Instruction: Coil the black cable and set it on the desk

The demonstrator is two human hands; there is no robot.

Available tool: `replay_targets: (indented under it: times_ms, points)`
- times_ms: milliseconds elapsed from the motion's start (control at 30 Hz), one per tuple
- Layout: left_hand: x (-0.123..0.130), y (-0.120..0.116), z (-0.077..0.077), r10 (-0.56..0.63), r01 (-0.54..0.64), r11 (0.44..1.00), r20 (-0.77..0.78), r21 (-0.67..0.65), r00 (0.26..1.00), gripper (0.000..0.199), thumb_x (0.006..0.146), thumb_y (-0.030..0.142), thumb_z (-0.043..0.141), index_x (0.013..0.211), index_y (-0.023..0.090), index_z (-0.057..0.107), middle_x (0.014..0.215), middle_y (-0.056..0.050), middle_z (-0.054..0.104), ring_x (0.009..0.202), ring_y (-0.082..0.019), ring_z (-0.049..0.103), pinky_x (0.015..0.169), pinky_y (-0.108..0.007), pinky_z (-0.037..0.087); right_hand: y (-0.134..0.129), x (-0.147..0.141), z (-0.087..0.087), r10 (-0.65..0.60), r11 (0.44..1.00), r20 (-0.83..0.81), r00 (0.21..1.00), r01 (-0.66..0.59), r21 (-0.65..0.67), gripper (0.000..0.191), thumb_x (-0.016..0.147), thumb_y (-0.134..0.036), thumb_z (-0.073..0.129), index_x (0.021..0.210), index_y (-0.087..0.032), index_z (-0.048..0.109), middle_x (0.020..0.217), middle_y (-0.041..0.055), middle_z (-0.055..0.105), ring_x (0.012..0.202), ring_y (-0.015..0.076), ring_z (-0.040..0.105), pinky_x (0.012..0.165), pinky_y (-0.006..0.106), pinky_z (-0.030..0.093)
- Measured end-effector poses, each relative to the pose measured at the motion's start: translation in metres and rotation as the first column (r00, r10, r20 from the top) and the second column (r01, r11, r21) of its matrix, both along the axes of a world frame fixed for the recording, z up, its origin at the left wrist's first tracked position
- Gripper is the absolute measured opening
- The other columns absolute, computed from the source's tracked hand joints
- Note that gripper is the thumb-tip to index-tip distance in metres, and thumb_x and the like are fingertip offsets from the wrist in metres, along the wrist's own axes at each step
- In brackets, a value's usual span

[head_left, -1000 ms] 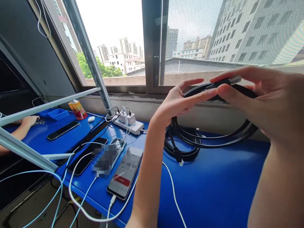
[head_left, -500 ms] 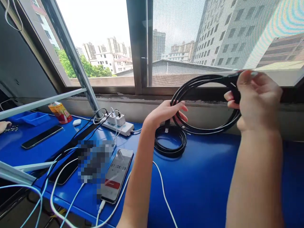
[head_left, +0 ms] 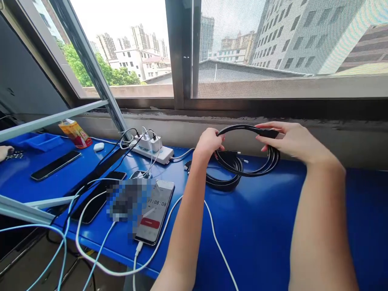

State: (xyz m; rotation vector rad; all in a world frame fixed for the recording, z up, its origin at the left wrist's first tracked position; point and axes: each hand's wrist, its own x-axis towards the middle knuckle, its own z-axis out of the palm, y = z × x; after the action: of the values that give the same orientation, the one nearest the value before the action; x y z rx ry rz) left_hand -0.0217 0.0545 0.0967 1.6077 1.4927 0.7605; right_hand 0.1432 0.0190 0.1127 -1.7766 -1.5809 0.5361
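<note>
Between my two hands hangs a coiled black cable (head_left: 257, 173), its loops partly above the blue table. My left hand (head_left: 210, 142) closes round the left side of the coil. On the right, my right hand (head_left: 286, 139) pinches the coil at a thick black connector (head_left: 268, 133) between thumb and fingers. Below my left hand a second black cable coil (head_left: 222, 186) lies flat on the table, partly overlapped by the held one. A plug end (head_left: 187, 166) shows at its left, beside my forearm.
A white power strip (head_left: 163, 154) with chargers stands by the wall. Left of my arm lie a phone showing a timer (head_left: 154, 214), other phones and white cables. An orange pouch (head_left: 75, 133) and blue tray (head_left: 45, 141) sit further left, near another person's hand (head_left: 4, 152).
Both hands have lowered the held coil toward the table, and my right hand has moved left, closer to my left. The coil's loop looks smaller and flatter now.
</note>
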Motion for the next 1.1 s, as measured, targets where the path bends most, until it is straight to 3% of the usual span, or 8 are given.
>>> replay_targets:
  times_ms: [133, 300, 467, 700, 900, 1000, 1100]
  points:
    - [-0.008, 0.005, -0.003, -0.027, 0.017, 0.998, -0.159, -0.065, 0.987, 0.019, 0.091, 0.021, 0.044, 0.089, 0.013, 0.061, 0.051, 0.002, 0.057, 0.042, -0.012, 0.051, 0.053, -0.024, 0.047, 0.003, -0.009, 0.001, 0.026, 0.985, -0.008, 1.0, -0.027, -0.169, 0.034, 0.084, -0.016, 0.063, 0.118, -0.013, 0.061, 0.064, 0.0032, 0.061, 0.056, 0.0129, 0.058, 0.042, 0.016, 0.032]
    - [-0.02, 0.01, -0.001, -0.233, 0.12, 0.951, -0.406, -0.284, 0.883, 0.023, 0.09, 0.02, 0.043, 0.099, 0.012, 0.062, 0.061, -0.002, 0.067, 0.046, -0.014, 0.059, 0.057, -0.025, 0.048, 0.016, -0.014, -0.003, 0.086, 0.946, -0.002, 0.996, -0.082, -0.315, 0.03, 0.086, -0.012, 0.056, 0.115, -0.015, 0.063, 0.082, 0.0042, 0.064, 0.055, 0.0088, 0.054, 0.039, 0.012, 0.035]
    - [-0.023, 0.009, 0.004, -0.353, 0.161, 0.907, -0.491, -0.39, 0.797, 0.024, 0.089, 0.019, 0.044, 0.101, 0.013, 0.063, 0.085, -0.008, 0.073, 0.062, -0.015, 0.066, 0.061, -0.024, 0.048, 0.029, -0.013, -0.009, 0.185, 0.909, 0.025, 0.982, -0.162, -0.385, 0.042, 0.08, -0.012, 0.06, 0.122, -0.014, 0.06, 0.071, 0.0017, 0.061, 0.047, 0.0084, 0.049, 0.037, 0.014, 0.037]
    - [-0.029, 0.012, 0.002, -0.363, 0.149, 0.901, -0.518, -0.408, 0.774, 0.033, 0.087, 0.018, 0.049, 0.12, 0.02, 0.052, 0.103, -0.004, 0.071, 0.082, -0.015, 0.069, 0.066, -0.021, 0.048, 0.037, -0.011, -0.012, 0.234, 0.903, 0.049, 0.971, -0.198, -0.381, 0.041, 0.084, -0.01, 0.056, 0.125, -0.016, 0.06, 0.077, 0.0021, 0.063, 0.046, 0.0067, 0.048, 0.038, 0.013, 0.036]
    - [-0.032, 0.023, -0.009, -0.333, 0.133, 0.923, -0.574, -0.362, 0.748, 0.043, 0.078, 0.02, 0.058, 0.119, 0.028, 0.052, 0.116, -0.003, 0.066, 0.095, -0.019, 0.065, 0.076, -0.025, 0.049, 0.042, -0.013, -0.015, 0.244, 0.875, 0.035, 0.969, -0.204, -0.44, 0.043, 0.087, -0.005, 0.053, 0.128, -0.016, 0.058, 0.073, 0.0005, 0.06, 0.052, 0.0063, 0.047, 0.04, 0.011, 0.036]
    - [-0.032, 0.023, -0.011, -0.278, 0.092, 0.941, -0.59, -0.325, 0.758, 0.048, 0.074, 0.017, 0.057, 0.12, 0.028, 0.051, 0.113, -0.005, 0.067, 0.095, -0.021, 0.065, 0.077, -0.027, 0.049, 0.046, -0.014, -0.019, 0.265, 0.892, 0.073, 0.962, -0.216, -0.397, 0.046, 0.084, -0.006, 0.057, 0.129, -0.015, 0.057, 0.062, -0.002, 0.055, 0.046, 0.0061, 0.041, 0.039, 0.013, 0.035]
    - [-0.034, 0.021, -0.011, -0.249, 0.06, 0.944, -0.584, -0.323, 0.773, 0.053, 0.075, 0.016, 0.054, 0.126, 0.028, 0.047, 0.091, -0.004, 0.072, 0.084, -0.022, 0.067, 0.075, -0.029, 0.05, 0.048, -0.016, -0.022, 0.314, 0.894, 0.113, 0.943, -0.254, -0.368, 0.048, 0.082, -0.007, 0.058, 0.129, -0.018, 0.058, 0.053, -0.0052, 0.046, 0.044, 0.0068, 0.039, 0.042, 0.015, 0.036]
